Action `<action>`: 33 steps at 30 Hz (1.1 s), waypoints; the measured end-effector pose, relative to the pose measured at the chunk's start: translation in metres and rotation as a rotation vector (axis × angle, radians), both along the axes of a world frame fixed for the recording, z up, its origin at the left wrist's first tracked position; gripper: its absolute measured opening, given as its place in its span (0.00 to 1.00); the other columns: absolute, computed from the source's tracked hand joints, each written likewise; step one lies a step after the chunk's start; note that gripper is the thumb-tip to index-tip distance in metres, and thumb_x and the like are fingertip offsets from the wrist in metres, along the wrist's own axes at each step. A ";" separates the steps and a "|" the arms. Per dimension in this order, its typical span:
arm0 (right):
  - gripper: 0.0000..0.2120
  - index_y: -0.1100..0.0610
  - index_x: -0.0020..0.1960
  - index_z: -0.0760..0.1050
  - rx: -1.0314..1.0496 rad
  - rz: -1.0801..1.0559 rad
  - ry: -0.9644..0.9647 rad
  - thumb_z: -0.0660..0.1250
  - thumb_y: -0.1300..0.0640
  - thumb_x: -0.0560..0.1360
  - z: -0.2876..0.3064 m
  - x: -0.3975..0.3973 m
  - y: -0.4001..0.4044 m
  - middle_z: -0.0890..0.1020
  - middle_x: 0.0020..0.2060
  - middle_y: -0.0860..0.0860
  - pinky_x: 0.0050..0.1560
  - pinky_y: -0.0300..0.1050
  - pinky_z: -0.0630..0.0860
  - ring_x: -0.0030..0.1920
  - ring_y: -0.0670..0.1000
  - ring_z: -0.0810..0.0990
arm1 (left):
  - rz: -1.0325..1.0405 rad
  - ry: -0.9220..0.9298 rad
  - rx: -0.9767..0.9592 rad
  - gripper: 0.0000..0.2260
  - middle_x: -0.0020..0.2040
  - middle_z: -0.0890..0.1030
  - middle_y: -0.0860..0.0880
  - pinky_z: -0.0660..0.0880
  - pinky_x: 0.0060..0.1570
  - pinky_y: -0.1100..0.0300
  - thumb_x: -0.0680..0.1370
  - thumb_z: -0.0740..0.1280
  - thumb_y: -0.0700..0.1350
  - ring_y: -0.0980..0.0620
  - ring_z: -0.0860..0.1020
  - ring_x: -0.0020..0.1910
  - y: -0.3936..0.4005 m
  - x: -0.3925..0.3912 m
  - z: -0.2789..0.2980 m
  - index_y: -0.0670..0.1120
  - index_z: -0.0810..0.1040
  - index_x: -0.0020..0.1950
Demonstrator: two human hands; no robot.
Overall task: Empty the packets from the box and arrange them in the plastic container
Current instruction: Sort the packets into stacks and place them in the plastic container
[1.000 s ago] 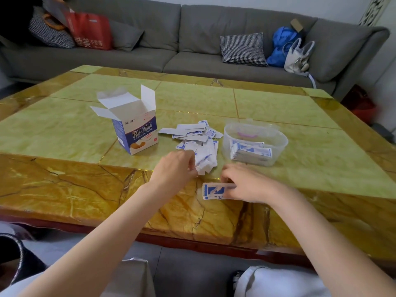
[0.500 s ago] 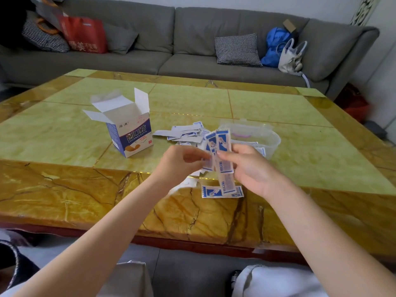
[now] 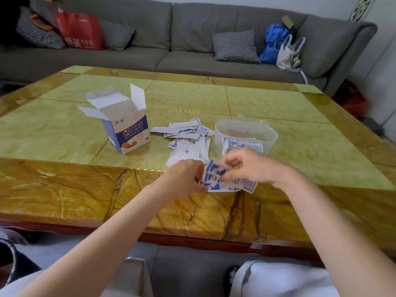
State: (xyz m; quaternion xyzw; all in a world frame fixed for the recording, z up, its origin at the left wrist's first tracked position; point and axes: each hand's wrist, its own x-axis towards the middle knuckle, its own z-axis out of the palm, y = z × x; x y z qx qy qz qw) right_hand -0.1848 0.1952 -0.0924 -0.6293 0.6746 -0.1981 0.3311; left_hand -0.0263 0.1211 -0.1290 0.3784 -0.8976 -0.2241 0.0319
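An open blue-and-white box [image 3: 128, 129] stands upright on the table, flaps up. A loose pile of white and blue packets [image 3: 188, 138] lies to its right. Right of the pile sits a clear plastic container [image 3: 246, 130] with several packets inside. Near the table's front, my left hand [image 3: 184, 179] and my right hand [image 3: 252, 166] both pinch a small bunch of blue-printed packets [image 3: 214, 173] held low over a few more packets [image 3: 231, 187] lying flat on the table. The held bunch is blurred.
The marble-patterned table [image 3: 64, 189] has a brown border and green centre. A grey sofa [image 3: 188, 39] behind carries a red bag [image 3: 81, 31], checked cushions, a blue bag and a white handbag [image 3: 289, 52]. My knees show below the table edge.
The hands lifted a bunch of packets up from the table half a second ago; now they have brought it back down toward the few packets lying at the front edge.
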 end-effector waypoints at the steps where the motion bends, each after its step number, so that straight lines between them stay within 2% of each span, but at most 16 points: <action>1: 0.07 0.47 0.37 0.79 0.043 0.027 0.042 0.72 0.58 0.71 -0.002 0.000 0.001 0.79 0.43 0.48 0.50 0.42 0.69 0.48 0.48 0.76 | 0.006 0.033 0.025 0.14 0.48 0.79 0.49 0.72 0.42 0.61 0.71 0.72 0.48 0.51 0.76 0.45 -0.002 0.000 -0.001 0.44 0.76 0.52; 2: 0.02 0.51 0.43 0.80 0.069 0.044 0.098 0.71 0.57 0.71 -0.005 0.001 0.001 0.79 0.49 0.49 0.54 0.43 0.68 0.52 0.49 0.76 | 0.005 0.065 0.039 0.11 0.44 0.79 0.50 0.72 0.39 0.61 0.71 0.72 0.47 0.52 0.76 0.42 -0.004 -0.001 -0.002 0.43 0.76 0.48; 3: 0.06 0.55 0.47 0.79 0.081 0.050 0.164 0.71 0.56 0.71 -0.010 0.002 0.000 0.79 0.52 0.50 0.56 0.45 0.69 0.54 0.50 0.75 | 0.004 0.104 0.049 0.09 0.40 0.78 0.52 0.71 0.37 0.63 0.70 0.72 0.46 0.54 0.75 0.38 -0.005 0.000 -0.002 0.44 0.76 0.44; 5: 0.06 0.55 0.47 0.77 0.044 0.019 0.243 0.70 0.56 0.71 -0.016 0.005 -0.003 0.80 0.49 0.51 0.53 0.48 0.72 0.51 0.52 0.77 | 0.009 0.227 0.088 0.07 0.35 0.76 0.56 0.71 0.37 0.63 0.70 0.72 0.42 0.58 0.73 0.34 -0.008 0.001 -0.001 0.48 0.75 0.37; 6: 0.05 0.54 0.46 0.76 -0.026 -0.009 0.270 0.70 0.57 0.72 -0.016 0.007 -0.003 0.80 0.47 0.50 0.49 0.47 0.72 0.49 0.52 0.77 | 0.018 0.291 0.097 0.09 0.35 0.76 0.56 0.72 0.38 0.63 0.70 0.71 0.40 0.58 0.74 0.34 -0.010 0.001 0.001 0.50 0.74 0.36; 9: 0.08 0.56 0.52 0.70 -0.241 -0.068 0.431 0.65 0.61 0.74 -0.015 0.008 -0.004 0.79 0.49 0.51 0.46 0.46 0.75 0.49 0.53 0.78 | 0.043 0.374 0.116 0.11 0.40 0.78 0.56 0.75 0.41 0.60 0.72 0.69 0.37 0.56 0.76 0.37 -0.012 0.005 0.009 0.52 0.72 0.45; 11: 0.09 0.56 0.54 0.67 -0.323 -0.053 0.509 0.63 0.62 0.76 -0.018 0.009 -0.003 0.80 0.51 0.51 0.44 0.47 0.76 0.48 0.53 0.78 | 0.034 0.304 0.145 0.14 0.46 0.77 0.53 0.75 0.44 0.59 0.72 0.70 0.41 0.55 0.76 0.39 -0.011 0.006 0.011 0.50 0.70 0.54; 13: 0.09 0.55 0.55 0.69 -0.335 -0.014 0.550 0.64 0.61 0.75 -0.023 0.012 -0.003 0.81 0.51 0.53 0.45 0.47 0.75 0.50 0.54 0.78 | 0.016 0.174 0.105 0.19 0.50 0.75 0.51 0.72 0.44 0.61 0.72 0.71 0.46 0.54 0.74 0.42 -0.008 0.003 0.008 0.48 0.71 0.60; 16: 0.13 0.53 0.58 0.72 -0.254 0.011 0.529 0.67 0.57 0.74 -0.027 0.014 -0.004 0.80 0.52 0.52 0.48 0.46 0.74 0.52 0.52 0.77 | 0.021 0.126 -0.007 0.16 0.51 0.76 0.46 0.68 0.45 0.61 0.73 0.70 0.48 0.53 0.70 0.44 -0.004 -0.005 0.001 0.45 0.77 0.58; 19: 0.17 0.52 0.57 0.74 -0.147 -0.024 0.585 0.70 0.49 0.71 -0.022 0.002 0.000 0.77 0.52 0.48 0.53 0.48 0.72 0.56 0.50 0.71 | 0.057 0.174 -0.017 0.12 0.46 0.76 0.46 0.68 0.41 0.60 0.74 0.69 0.47 0.52 0.71 0.41 -0.006 -0.009 -0.002 0.43 0.79 0.54; 21: 0.19 0.52 0.56 0.74 -0.060 -0.074 0.630 0.70 0.45 0.69 -0.019 -0.011 0.004 0.76 0.48 0.48 0.49 0.46 0.71 0.55 0.50 0.71 | 0.055 0.166 -0.006 0.11 0.43 0.75 0.47 0.67 0.35 0.62 0.74 0.68 0.47 0.51 0.71 0.40 -0.007 -0.009 -0.001 0.43 0.79 0.53; 23: 0.18 0.51 0.54 0.75 0.005 -0.124 0.609 0.71 0.44 0.69 -0.017 -0.021 0.009 0.74 0.45 0.47 0.41 0.44 0.70 0.48 0.50 0.73 | 0.044 0.155 -0.018 0.10 0.41 0.75 0.48 0.65 0.31 0.67 0.75 0.68 0.47 0.51 0.71 0.39 -0.007 -0.009 -0.001 0.43 0.80 0.52; 26: 0.14 0.55 0.52 0.77 -0.009 -0.140 0.492 0.72 0.49 0.70 -0.018 -0.023 0.008 0.76 0.44 0.49 0.37 0.41 0.68 0.43 0.50 0.74 | 0.027 0.174 -0.046 0.10 0.41 0.76 0.48 0.63 0.31 0.69 0.75 0.68 0.46 0.51 0.71 0.40 -0.005 -0.013 -0.001 0.43 0.79 0.53; 30: 0.09 0.55 0.51 0.76 -0.065 -0.150 0.371 0.70 0.60 0.71 -0.017 -0.018 0.007 0.74 0.34 0.45 0.28 0.32 0.68 0.30 0.44 0.75 | -0.019 0.160 -0.091 0.08 0.46 0.80 0.46 0.65 0.36 0.63 0.75 0.67 0.45 0.53 0.73 0.42 -0.001 -0.020 -0.002 0.45 0.79 0.53; 31: 0.09 0.55 0.51 0.76 -0.076 -0.151 0.355 0.69 0.62 0.72 -0.016 -0.019 0.008 0.76 0.34 0.46 0.29 0.31 0.70 0.29 0.44 0.76 | -0.018 0.161 -0.095 0.08 0.46 0.81 0.45 0.67 0.38 0.63 0.75 0.67 0.45 0.52 0.74 0.42 0.000 -0.021 -0.001 0.45 0.79 0.53; 33: 0.09 0.55 0.52 0.76 -0.101 -0.141 0.376 0.66 0.64 0.73 -0.015 -0.021 0.010 0.80 0.38 0.51 0.36 0.37 0.75 0.33 0.48 0.79 | 0.011 0.192 -0.083 0.09 0.47 0.82 0.45 0.71 0.42 0.61 0.75 0.67 0.44 0.49 0.77 0.44 -0.001 -0.020 0.000 0.45 0.79 0.54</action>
